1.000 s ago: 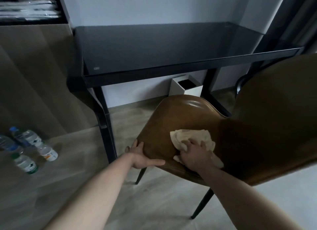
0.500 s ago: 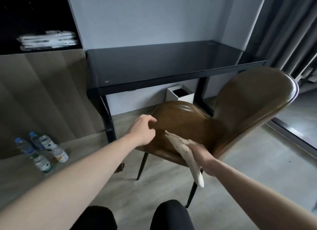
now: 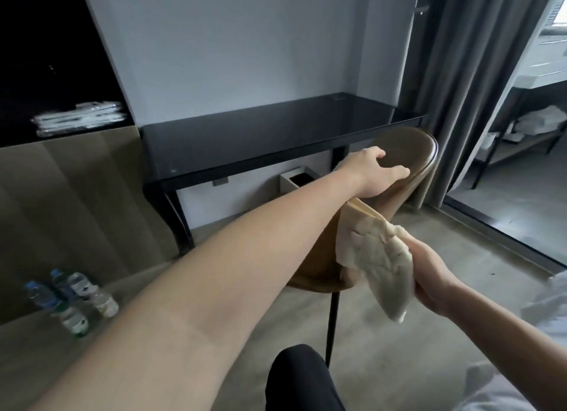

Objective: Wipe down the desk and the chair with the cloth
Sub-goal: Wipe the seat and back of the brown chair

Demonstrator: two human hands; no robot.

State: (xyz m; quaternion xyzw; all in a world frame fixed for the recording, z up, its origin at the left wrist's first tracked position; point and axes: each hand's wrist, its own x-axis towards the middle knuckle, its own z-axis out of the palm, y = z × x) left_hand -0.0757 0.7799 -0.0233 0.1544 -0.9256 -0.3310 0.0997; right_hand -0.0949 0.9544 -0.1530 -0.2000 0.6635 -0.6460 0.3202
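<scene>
On chair [image 3: 408, 146] backrest now: left hand [image 3: 372, 173] spread; right hand [image 3: 428, 280] gripping lifted cloth [image 3: 380, 266].

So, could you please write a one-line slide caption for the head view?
Left hand on the chair backrest, right hand holding the cloth.

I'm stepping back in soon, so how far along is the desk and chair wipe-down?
Done: cannot confirm; the desk shows no clear sign of wiping. In hand: the left hand rests on the chair backrest, while the right hand grips the cloth, lifted off the chair. Left: probably the backrest.
</scene>
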